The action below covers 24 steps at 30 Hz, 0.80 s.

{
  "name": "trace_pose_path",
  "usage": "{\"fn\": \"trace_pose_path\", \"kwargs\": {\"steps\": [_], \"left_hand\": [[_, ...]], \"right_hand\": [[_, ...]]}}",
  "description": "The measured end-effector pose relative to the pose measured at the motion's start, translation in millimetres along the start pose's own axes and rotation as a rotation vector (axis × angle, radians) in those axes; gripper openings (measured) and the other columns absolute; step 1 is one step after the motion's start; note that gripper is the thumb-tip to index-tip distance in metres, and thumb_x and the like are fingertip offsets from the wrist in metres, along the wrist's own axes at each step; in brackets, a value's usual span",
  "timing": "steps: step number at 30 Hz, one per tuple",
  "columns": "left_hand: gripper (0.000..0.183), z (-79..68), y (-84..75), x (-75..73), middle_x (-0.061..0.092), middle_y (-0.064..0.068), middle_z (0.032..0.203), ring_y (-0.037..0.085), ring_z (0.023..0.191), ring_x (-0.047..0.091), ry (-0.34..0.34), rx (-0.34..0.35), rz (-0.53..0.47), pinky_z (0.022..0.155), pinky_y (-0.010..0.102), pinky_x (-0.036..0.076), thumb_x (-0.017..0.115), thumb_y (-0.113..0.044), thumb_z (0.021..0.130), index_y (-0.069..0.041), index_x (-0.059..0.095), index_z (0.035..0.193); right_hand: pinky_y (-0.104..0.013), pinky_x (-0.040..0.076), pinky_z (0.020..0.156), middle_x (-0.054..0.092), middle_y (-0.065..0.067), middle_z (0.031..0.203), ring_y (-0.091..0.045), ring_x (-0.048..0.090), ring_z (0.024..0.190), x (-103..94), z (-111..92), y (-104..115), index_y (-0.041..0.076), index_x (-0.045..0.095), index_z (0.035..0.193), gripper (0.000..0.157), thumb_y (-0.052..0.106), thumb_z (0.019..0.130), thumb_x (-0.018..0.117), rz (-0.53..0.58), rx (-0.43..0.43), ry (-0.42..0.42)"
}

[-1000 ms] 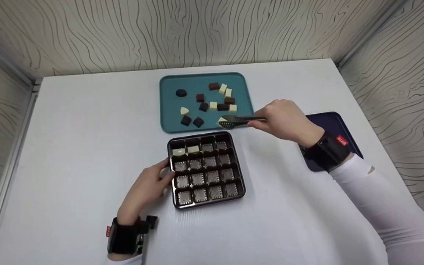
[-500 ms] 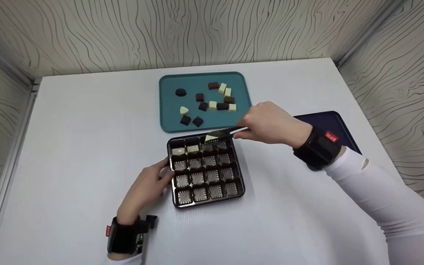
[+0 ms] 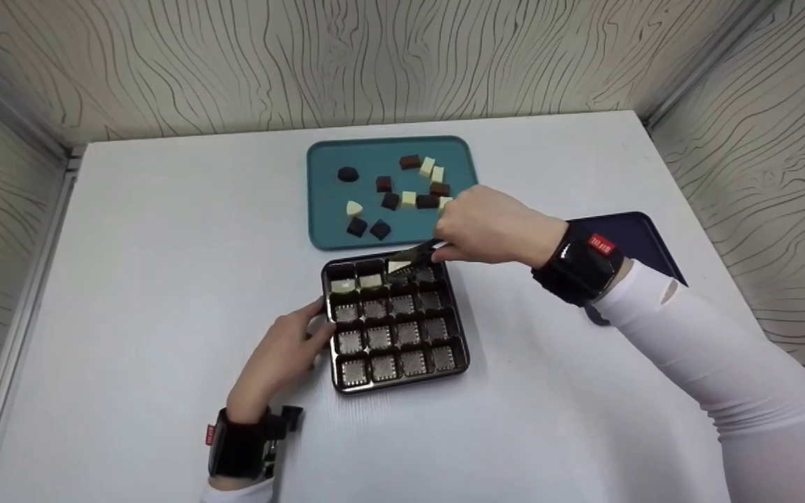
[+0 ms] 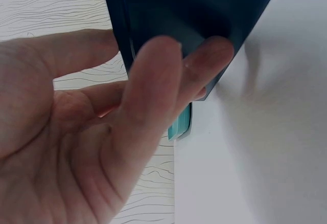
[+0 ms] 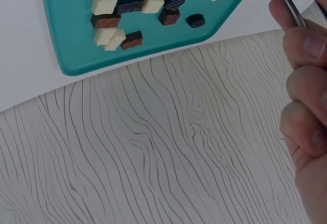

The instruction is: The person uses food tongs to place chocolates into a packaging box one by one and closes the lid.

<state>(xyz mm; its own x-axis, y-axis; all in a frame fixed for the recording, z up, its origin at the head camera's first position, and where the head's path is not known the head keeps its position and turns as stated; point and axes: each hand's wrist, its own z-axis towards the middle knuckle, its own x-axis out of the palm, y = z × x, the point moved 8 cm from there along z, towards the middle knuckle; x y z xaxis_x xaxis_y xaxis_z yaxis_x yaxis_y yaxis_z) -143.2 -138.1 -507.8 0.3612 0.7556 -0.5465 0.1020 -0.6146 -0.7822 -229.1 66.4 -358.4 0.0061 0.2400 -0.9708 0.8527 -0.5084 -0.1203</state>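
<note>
My left hand grips the left edge of a dark compartmented chocolate box, thumb at the rim and fingers against its underside in the left wrist view. My right hand holds dark tongs over the box's back row. Between the tongs' tips is a white chocolate, in or just above the third compartment from the left; I cannot tell which. White chocolates sit in the first two compartments of that row. In the right wrist view the fingers curl round the tongs' handles.
Behind the box lies a teal tray with several white, brown and dark chocolates. A dark blue tray is at the right, partly behind my right wrist. Patterned panels border the white table at the back and sides.
My right hand has moved left and toward the box, carrying the white chocolate in the tongs from the teal tray's front edge to the back row. My left hand has kept its grip.
</note>
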Motion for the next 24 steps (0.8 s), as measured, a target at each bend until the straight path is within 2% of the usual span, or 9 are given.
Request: {"fn": "trace_pose_path", "kwargs": {"steps": [5,9,11,13,15,18,21,24], "left_hand": [[0.056,-0.3,0.0,-0.4,0.074,0.01,0.076,0.011,0.058,0.062,0.0,-0.009,-0.008,0.07,0.032,0.053,0.057,-0.023,0.107,-0.005,0.045,0.159],[0.057,-0.5,0.7,0.5,0.071,0.009,0.073,0.01,0.057,0.06,0.003,-0.017,-0.009,0.07,0.031,0.051,0.058,-0.023,0.107,-0.004,0.044,0.159],[0.057,-0.2,0.6,0.8,0.07,0.009,0.071,0.009,0.057,0.059,0.004,-0.015,-0.01,0.071,0.03,0.051,0.058,-0.023,0.107,-0.004,0.044,0.159],[0.057,0.0,0.7,0.9,0.07,0.009,0.07,0.009,0.056,0.059,0.004,-0.015,-0.013,0.07,0.03,0.051,0.058,-0.022,0.107,-0.004,0.044,0.159],[0.057,0.2,1.0,0.9,0.07,0.009,0.07,0.01,0.056,0.059,0.005,-0.017,-0.018,0.068,0.03,0.051,0.058,-0.022,0.107,-0.004,0.044,0.159],[0.057,0.6,1.4,1.1,0.071,0.009,0.072,0.01,0.057,0.06,0.009,-0.019,-0.023,0.066,0.029,0.051,0.058,-0.023,0.107,-0.003,0.043,0.159],[0.058,0.6,1.3,1.3,0.072,0.009,0.073,0.01,0.057,0.061,0.011,-0.019,-0.027,0.064,0.029,0.051,0.058,-0.023,0.107,-0.002,0.043,0.159],[0.058,0.4,1.1,1.2,0.072,0.009,0.073,0.01,0.057,0.061,0.01,-0.021,-0.028,0.064,0.029,0.051,0.058,-0.023,0.107,-0.002,0.043,0.159]], "right_hand": [[-0.035,0.042,0.055,0.053,-0.001,0.056,-0.021,0.052,0.051,0.0,6.7,5.0,0.018,0.039,0.059,0.057,0.04,0.095,0.076,-0.032,-0.008,0.028],[-0.03,0.031,0.055,0.039,0.004,0.056,-0.016,0.043,0.05,3.9,13.9,10.6,0.018,0.037,0.058,0.058,0.04,0.096,0.076,-0.051,-0.025,0.066],[-0.029,0.026,0.057,0.037,0.004,0.056,-0.014,0.038,0.05,6.2,17.7,12.9,0.018,0.036,0.058,0.059,0.039,0.096,0.076,-0.059,-0.033,0.082],[-0.028,0.026,0.055,0.038,0.005,0.056,-0.012,0.035,0.05,7.6,21.9,15.0,0.018,0.038,0.057,0.058,0.039,0.095,0.077,-0.072,-0.042,0.091],[-0.027,0.029,0.054,0.04,0.004,0.056,-0.011,0.035,0.051,9.0,26.5,16.9,0.017,0.041,0.057,0.057,0.039,0.094,0.078,-0.081,-0.048,0.102],[-0.028,0.039,0.053,0.044,0.003,0.056,-0.011,0.038,0.051,10.5,33.1,19.4,0.015,0.046,0.059,0.053,0.039,0.093,0.079,-0.095,-0.05,0.122],[-0.031,0.049,0.056,0.052,0.001,0.057,-0.013,0.047,0.05,11.6,38.3,21.9,0.014,0.051,0.061,0.049,0.038,0.093,0.08,-0.111,-0.05,0.141],[-0.033,0.054,0.06,0.06,-0.003,0.059,-0.017,0.057,0.053,12.9,42.0,24.5,0.014,0.054,0.063,0.046,0.037,0.093,0.08,-0.134,-0.057,0.159]]}}
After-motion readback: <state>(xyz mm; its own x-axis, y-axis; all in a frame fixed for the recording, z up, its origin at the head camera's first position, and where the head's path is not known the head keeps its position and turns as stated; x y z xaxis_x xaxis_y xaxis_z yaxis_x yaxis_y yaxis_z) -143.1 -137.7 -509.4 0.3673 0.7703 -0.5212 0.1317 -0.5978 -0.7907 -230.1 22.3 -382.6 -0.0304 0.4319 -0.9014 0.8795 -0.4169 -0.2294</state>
